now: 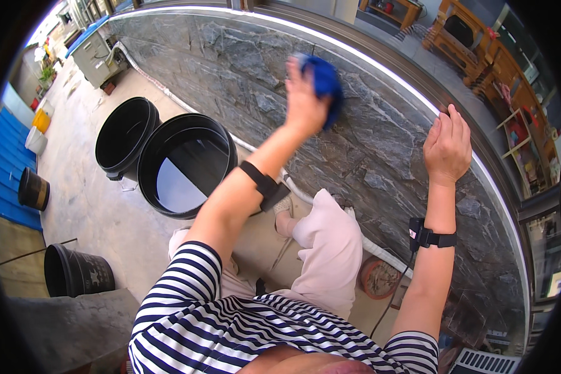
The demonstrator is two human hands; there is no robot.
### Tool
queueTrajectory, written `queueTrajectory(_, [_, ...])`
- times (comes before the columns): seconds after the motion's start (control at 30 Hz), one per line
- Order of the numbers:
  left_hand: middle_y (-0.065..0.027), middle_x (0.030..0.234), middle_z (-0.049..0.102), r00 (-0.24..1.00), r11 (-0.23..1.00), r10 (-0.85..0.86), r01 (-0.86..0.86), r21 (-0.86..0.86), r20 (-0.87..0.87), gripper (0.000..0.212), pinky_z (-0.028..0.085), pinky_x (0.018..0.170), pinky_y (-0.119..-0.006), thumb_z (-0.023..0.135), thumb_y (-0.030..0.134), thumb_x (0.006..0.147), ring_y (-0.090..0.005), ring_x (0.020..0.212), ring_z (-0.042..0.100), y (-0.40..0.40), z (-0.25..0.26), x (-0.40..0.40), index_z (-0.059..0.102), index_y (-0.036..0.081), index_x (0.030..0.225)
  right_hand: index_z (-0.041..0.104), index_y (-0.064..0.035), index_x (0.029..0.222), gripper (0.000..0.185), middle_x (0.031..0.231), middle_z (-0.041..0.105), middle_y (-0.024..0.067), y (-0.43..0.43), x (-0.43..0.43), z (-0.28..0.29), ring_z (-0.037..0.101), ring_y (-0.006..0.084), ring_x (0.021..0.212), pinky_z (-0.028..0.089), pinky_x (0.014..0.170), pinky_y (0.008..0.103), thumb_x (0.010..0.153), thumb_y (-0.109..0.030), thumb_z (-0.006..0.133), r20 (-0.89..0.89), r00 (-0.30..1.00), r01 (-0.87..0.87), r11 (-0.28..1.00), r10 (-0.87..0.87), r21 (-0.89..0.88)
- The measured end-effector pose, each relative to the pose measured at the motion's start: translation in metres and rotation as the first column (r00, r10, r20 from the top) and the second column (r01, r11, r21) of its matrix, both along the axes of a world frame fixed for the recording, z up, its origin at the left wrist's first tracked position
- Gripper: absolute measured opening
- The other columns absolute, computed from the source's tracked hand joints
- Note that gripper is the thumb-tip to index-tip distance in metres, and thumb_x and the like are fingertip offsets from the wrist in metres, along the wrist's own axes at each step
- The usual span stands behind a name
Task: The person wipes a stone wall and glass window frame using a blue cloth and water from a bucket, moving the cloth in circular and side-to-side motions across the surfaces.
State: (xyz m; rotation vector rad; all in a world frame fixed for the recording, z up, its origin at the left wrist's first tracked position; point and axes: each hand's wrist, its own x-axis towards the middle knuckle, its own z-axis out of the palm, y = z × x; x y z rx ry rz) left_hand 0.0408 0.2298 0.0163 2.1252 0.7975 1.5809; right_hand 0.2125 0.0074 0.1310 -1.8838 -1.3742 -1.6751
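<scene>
My left hand [305, 104], blurred, holds a blue cloth [326, 86] against the grey stone-textured wall [243, 61], just below its pale top edge. Part of the cloth bulges out past the fingers on the right. Higher up on the right, my right hand [448, 148] rests at the window ledge with its fingers extended close together. Nothing shows in that hand. Below my left forearm stands a large black bucket [231, 149] with dark, reflecting water inside. A second black bucket [121, 135] touches it on the left.
A white wrapped pipe [299, 190] runs along the wall's foot. Beside my leg sits a terracotta pot [378, 279] of soil. An outdoor air-conditioner unit [91, 58] stands at the wall's far end. More black buckets [86, 271] stand left. Glass windows [449, 51] rise above the ledge.
</scene>
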Motion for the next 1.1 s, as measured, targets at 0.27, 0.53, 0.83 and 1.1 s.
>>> queueTrajectory(0.27, [-0.0203, 0.151, 0.026, 0.865, 0.757, 0.336, -0.012, -0.653, 0.373, 0.073, 0.033, 0.108, -0.039, 0.050, 0.042, 0.096, -0.0310, 0.137, 0.033, 0.154, 0.002, -0.063, 0.022, -0.003, 0.146, 0.066, -0.0113, 0.095, 0.015, 0.113, 0.065, 0.0037, 0.013, -0.011, 0.001, 0.062, 0.0230, 0.103, 0.053, 0.081, 0.0335, 0.088, -0.023, 0.060, -0.005, 1.000, -0.029, 1.000, 0.029, 0.011])
queueTrajectory(0.53, [-0.0276, 0.155, 0.013, 0.988, 0.970, -0.061, 0.092, 0.227, -0.140, 0.054, 0.015, 0.110, -0.065, 0.068, 0.014, 0.075, -0.0480, 0.144, 0.008, -0.087, -0.009, 0.045, 0.054, 0.006, 0.126, 0.066, -0.0113, 0.094, 0.014, 0.113, 0.065, 0.0024, 0.009, -0.006, -0.002, 0.062, 0.0218, 0.104, 0.052, 0.082, 0.0330, 0.088, -0.023, 0.060, -0.008, 1.000, -0.015, 1.000, 0.015, 0.021])
queueTrajectory(0.83, [-0.0194, 0.152, 0.028, 0.930, 0.869, -0.013, 0.193, 0.456, -0.368, 0.046, 0.022, 0.105, -0.069, 0.061, 0.008, 0.076, -0.0386, 0.142, 0.024, -0.060, 0.001, 0.022, 0.060, 0.013, 0.122, 0.066, -0.0102, 0.092, 0.013, 0.114, 0.066, 0.0031, 0.005, -0.003, -0.001, 0.062, 0.0224, 0.104, 0.052, 0.082, 0.0336, 0.088, -0.022, 0.061, -0.011, 0.998, -0.060, 0.998, 0.060, 0.020])
queueTrajectory(1.1, [-0.0445, 0.145, 0.012, 0.918, 0.896, 0.247, -0.094, -0.435, 0.311, 0.079, 0.019, 0.115, -0.046, 0.047, 0.030, 0.097, -0.0496, 0.136, 0.025, 0.095, 0.020, -0.039, 0.004, -0.019, 0.142, 0.067, -0.0106, 0.092, 0.014, 0.113, 0.066, 0.0036, 0.011, -0.007, -0.002, 0.062, 0.0220, 0.103, 0.053, 0.081, 0.0335, 0.087, -0.022, 0.061, -0.014, 0.998, -0.063, 0.997, 0.064, 0.032])
